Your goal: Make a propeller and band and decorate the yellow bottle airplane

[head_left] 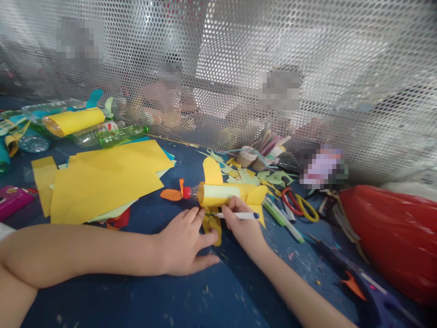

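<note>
A toy plane [235, 193] made from a plastic bottle wrapped in yellow paper lies on its side, its red cap and orange paper propeller [171, 194] pointing left. One yellow wing [212, 171] sticks out away from me. My left hand [186, 241] lies with fingers spread, its fingertips on the near yellow wing [207, 225]. In my right hand [243, 228] a white marker [243, 215] with a dark blue end is pinched, its tip at dark lines drawn on that wing. The fingers partly cover the wing and the bottle's near side.
Yellow paper sheets [109, 182] are stacked at left. Behind them lie green bottles [123, 135] and another yellow-wrapped bottle [75, 120]. Markers [282, 216], red-and-yellow scissors [300, 205], a blue glue gun [372, 287] and a red bag [392, 237] are at right. A perforated metal screen [232, 50] stands behind.
</note>
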`<state>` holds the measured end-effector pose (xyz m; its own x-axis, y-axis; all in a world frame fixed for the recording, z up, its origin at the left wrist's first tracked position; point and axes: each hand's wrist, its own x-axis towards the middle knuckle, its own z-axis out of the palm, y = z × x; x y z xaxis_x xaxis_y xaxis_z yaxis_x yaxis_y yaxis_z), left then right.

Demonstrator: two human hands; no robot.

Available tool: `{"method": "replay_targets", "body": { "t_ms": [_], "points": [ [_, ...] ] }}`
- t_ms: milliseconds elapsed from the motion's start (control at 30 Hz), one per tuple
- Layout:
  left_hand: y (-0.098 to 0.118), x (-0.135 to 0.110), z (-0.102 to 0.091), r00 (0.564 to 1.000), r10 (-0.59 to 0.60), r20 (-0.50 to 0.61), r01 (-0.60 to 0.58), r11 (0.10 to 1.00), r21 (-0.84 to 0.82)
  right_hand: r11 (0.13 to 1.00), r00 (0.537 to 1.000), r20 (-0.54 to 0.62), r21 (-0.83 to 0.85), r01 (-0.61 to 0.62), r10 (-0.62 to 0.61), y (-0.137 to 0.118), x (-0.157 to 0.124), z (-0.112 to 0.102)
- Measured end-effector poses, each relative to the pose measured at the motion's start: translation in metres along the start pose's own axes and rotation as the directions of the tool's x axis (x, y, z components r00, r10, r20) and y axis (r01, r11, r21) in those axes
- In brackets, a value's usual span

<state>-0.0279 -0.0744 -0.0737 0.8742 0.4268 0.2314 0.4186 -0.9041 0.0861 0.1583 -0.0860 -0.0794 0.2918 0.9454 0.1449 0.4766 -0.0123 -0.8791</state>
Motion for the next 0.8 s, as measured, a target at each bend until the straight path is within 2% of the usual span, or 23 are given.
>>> {"method": "replay_targets", "body": {
  "t_ms": [133,800],
  "points": [
    [0.0002,0.0005,-0.0001,1.0,0.006,-0.008,-0.006,1.0,-0.002,1.0,1.0,0.023,-0.007,-0.019,0.019,-0.0023,-0.0003,-0.0001],
    [-0.0001,-0.0003,-0.0012,1.0,0.005,0.005,-0.005,1.0,0.005,0.999,0.999,0.019,-0.018,0.035,-0.034,0.002,0.0005,-0.0016]
  ]
}}
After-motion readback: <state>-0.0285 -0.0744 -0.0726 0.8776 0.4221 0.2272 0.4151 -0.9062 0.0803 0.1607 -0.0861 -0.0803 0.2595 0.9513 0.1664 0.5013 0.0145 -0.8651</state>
